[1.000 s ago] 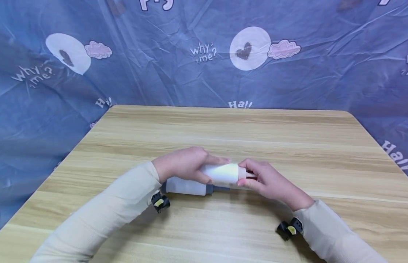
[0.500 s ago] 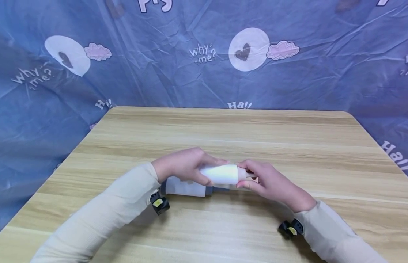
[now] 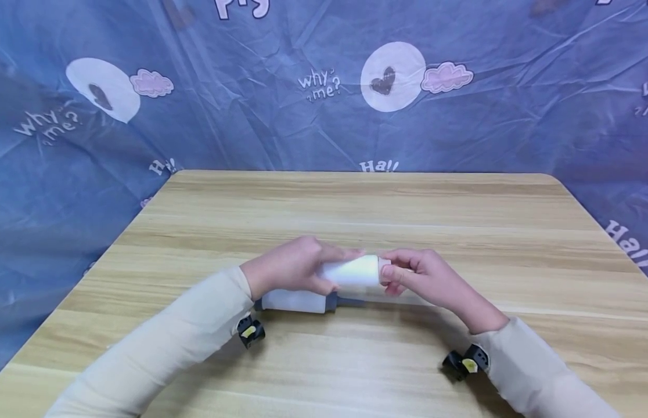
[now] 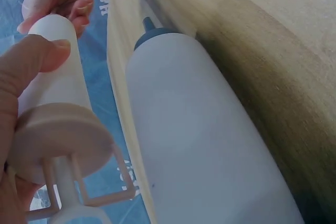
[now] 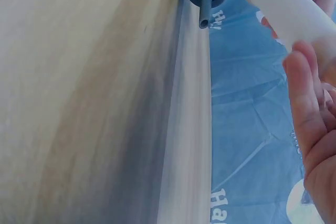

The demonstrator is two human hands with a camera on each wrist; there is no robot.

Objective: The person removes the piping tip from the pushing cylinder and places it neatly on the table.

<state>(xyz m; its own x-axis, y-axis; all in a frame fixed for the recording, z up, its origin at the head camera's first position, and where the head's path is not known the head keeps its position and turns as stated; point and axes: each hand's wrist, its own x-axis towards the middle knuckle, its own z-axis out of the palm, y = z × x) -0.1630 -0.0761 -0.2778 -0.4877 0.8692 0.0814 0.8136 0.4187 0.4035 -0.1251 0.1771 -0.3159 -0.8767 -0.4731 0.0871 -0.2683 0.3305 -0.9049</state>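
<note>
My left hand (image 3: 292, 266) grips the barrel of a large white plunger syringe (image 3: 352, 271), like an icing syringe, held above the table. Its beige rear end (image 4: 63, 140), with square finger loops and a plunger ring, shows in the left wrist view. At the other end, my right hand (image 3: 427, 278) pinches the pale beige front cap (image 3: 385, 270) between thumb and fingers, and the nozzle is hidden by that hand. Below and nearer me, a second white syringe (image 3: 295, 301) with a blue-grey cap and thin nozzle (image 5: 206, 3) lies on its side.
The wood-grain table (image 3: 355, 215) extends around both syringes. A blue printed cloth (image 3: 251, 104) hangs behind it and at its sides. Small black cameras (image 3: 251, 331) are strapped at both wrists.
My right hand has shifted its fingers, from around the nozzle to the cap, with its thumb now across the cap. The held syringe's front end has risen slightly. My left hand keeps its hold.
</note>
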